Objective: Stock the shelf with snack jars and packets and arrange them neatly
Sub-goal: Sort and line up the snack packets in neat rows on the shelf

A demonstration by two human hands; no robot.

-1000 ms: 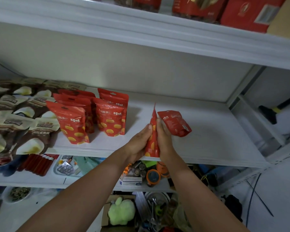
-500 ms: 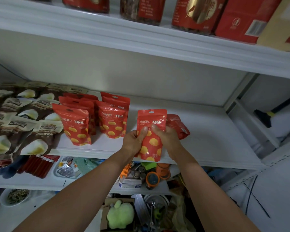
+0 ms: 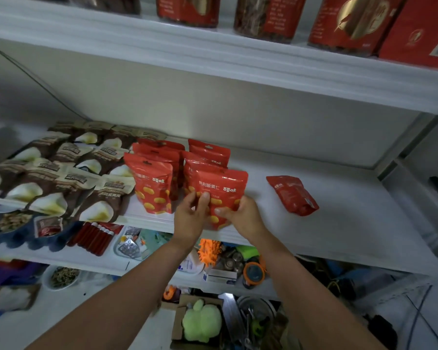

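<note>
Since everything here is placed against the held packet (image 3: 223, 190), take it as the mark. Far to its left lie the brown packets (image 3: 61, 178), overlapping in rows. Just to its left stand the red packets (image 3: 152, 183), in two files running back along the shelf (image 3: 352, 223). The left grip (image 3: 190, 218) pinches the held packet's lower left edge and the right grip (image 3: 243, 215) clasps its lower right, so both grasp the one pouch. It is upright with its label outward, in front of the nearer file. Its base is probably at the shelf's front lip, though the fingers hide it. Well apart to its right, a loose red packet (image 3: 292, 194) lies flat.

To do this well, I would set the base down square and spread the bottom fold so the pouch stands alone. Its face should line up with the front pouch to its left. Then ease one side free at a time, since a thin pouch so near the lip may tip forward.
</note>
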